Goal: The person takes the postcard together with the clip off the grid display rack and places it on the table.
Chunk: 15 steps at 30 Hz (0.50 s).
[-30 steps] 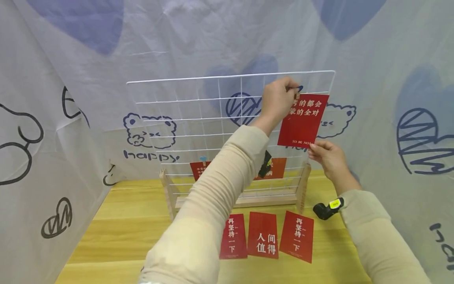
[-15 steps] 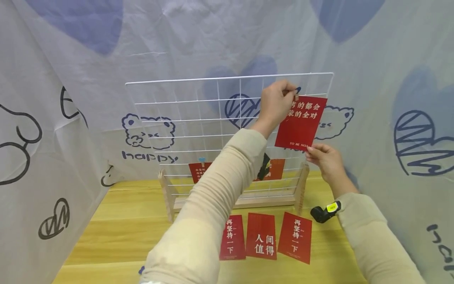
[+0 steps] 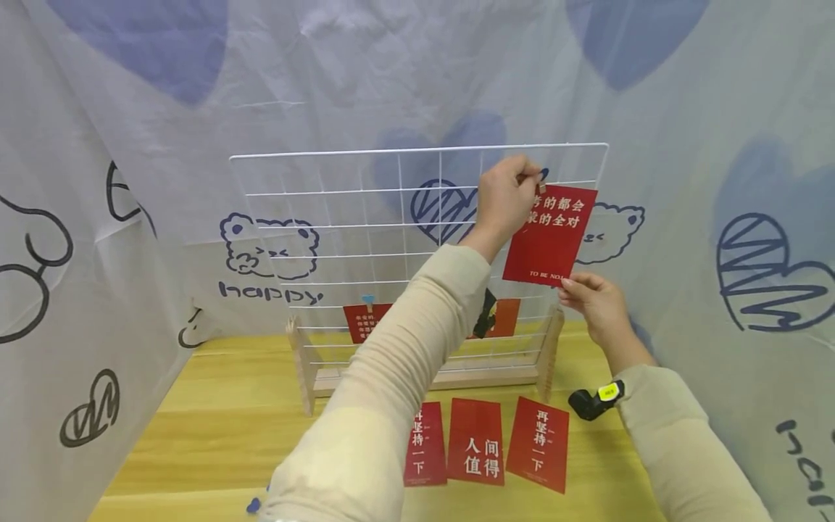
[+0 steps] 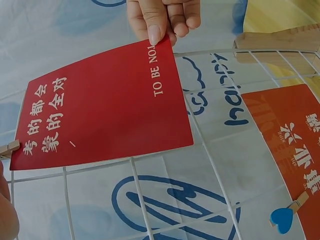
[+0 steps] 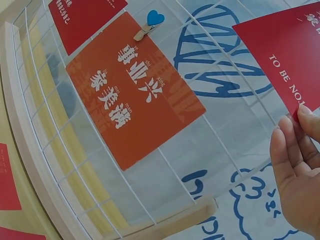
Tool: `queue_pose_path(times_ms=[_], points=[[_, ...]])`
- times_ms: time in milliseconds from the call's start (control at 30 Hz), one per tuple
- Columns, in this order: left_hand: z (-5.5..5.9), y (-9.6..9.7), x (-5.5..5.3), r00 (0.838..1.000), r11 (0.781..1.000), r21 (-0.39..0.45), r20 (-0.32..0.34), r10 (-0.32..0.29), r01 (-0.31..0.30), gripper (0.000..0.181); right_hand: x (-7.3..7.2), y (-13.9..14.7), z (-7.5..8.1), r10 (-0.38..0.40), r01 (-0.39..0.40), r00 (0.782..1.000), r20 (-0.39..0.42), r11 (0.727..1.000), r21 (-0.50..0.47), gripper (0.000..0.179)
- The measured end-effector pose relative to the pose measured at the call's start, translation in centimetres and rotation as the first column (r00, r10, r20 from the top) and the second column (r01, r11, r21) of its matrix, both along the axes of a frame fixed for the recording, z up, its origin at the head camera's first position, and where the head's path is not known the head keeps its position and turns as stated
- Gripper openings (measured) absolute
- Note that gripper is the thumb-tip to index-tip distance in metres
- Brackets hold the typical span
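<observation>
A red card with white lettering (image 3: 551, 235) hangs against the upper right of a white wire grid (image 3: 339, 255). At its upper left corner my left hand (image 3: 505, 199) pinches a small wooden clothespin (image 4: 9, 148) with a blue top, which sits over the card's edge. My right hand (image 3: 596, 301) holds the card's lower right corner between thumb and fingers, as the right wrist view also shows. Lower on the grid hang an orange card (image 5: 135, 92), with a blue heart clothespin (image 5: 150, 25) at its edge, and another red card (image 3: 360, 322). My left sleeve covers part of both in the head view.
Wooden feet (image 3: 551, 348) hold the grid up on the yellow wood-grain table (image 3: 215, 413). Three red cards (image 3: 475, 441) lie in front of it, the left one partly behind my sleeve. Small blue hearts (image 3: 253, 505) lie near the left forearm. A patterned cloth (image 3: 163, 290) hangs behind.
The head view has shifted slightly, so the grid, cards and hands appear lower. Both hands keep their hold on the clothespin and card. Blue hearts have come into view beside the left sleeve.
</observation>
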State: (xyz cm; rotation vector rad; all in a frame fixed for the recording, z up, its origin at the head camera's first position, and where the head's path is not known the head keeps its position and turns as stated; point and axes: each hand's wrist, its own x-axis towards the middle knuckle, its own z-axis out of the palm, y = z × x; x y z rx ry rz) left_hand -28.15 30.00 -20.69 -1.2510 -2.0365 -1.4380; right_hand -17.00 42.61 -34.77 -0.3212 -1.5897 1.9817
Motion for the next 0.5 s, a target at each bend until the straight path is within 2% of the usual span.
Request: queue_pose_path(times_ms=[100, 167, 233, 333, 433, 500], points=[[0.0, 0.0, 0.0, 1.0, 1.0, 0.017, -0.012, 0.007, -0.007, 0.008, 0.3, -0.7, 0.6, 0.004, -0.005, 1.0, -0.022, 1.0, -0.004, 0.013], [0.0, -0.1, 0.0, 1.0, 1.0, 0.022, -0.021, 0.008, -0.008, 0.008, -0.3, 0.2, -0.4, -0.01, 0.011, 1.0, -0.027, 0.999, 0.036, 0.007], [0.0, -0.1, -0.1, 1.0, 1.0, 0.024, -0.025, 0.009, -0.008, 0.008, -1.4, 2.3, -2.3, -0.01, 0.011, 0.999, -0.038, 0.999, 0.048, 0.003], [0.2, -0.1, 0.0, 0.999, 0.999, 0.026, -0.036, 0.019, -0.018, 0.009, -4.0, 7.3, -7.0, 0.048, -0.043, 0.991, -0.122, 0.998, 0.046, 0.013], [0.4, -0.2, 0.1, 0.999, 1.0, 0.023, -0.042, 0.021, -0.02, 0.009, -5.3, 9.7, -8.8, 0.052, -0.051, 0.995, -0.09, 0.999, 0.011, 0.017], [0.5, -0.3, 0.2, 0.999, 1.0, 0.024, -0.041, 0.013, -0.012, 0.009, -5.3, 9.5, -8.5, 0.056, -0.055, 0.996, -0.076, 0.998, 0.015, 0.016]])
